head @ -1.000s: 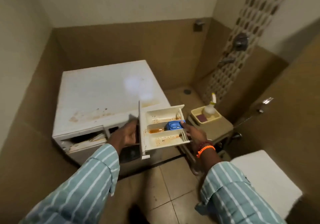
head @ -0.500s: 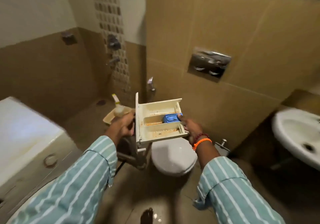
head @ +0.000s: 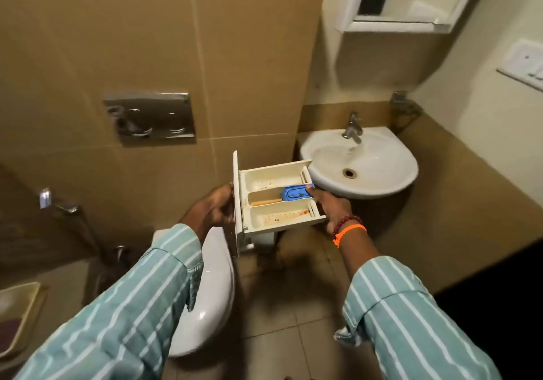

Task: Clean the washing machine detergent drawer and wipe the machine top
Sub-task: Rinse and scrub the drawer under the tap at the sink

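Observation:
I hold the white detergent drawer in the air between both hands, level, with its front panel to the left. Its three compartments carry orange-brown stains, and a blue insert sits in the middle one. My left hand grips the front panel's outer side. My right hand grips the drawer's rear end, thumb by the blue insert. The washing machine is out of view.
A white washbasin with a tap stands just right of the drawer. A white toilet is below my left arm. The flush plate is on the tiled wall. A tray lies at the lower left.
I have turned right with the drawer in both hands. The washing machine has left the view and the washbasin now lies right behind the drawer.

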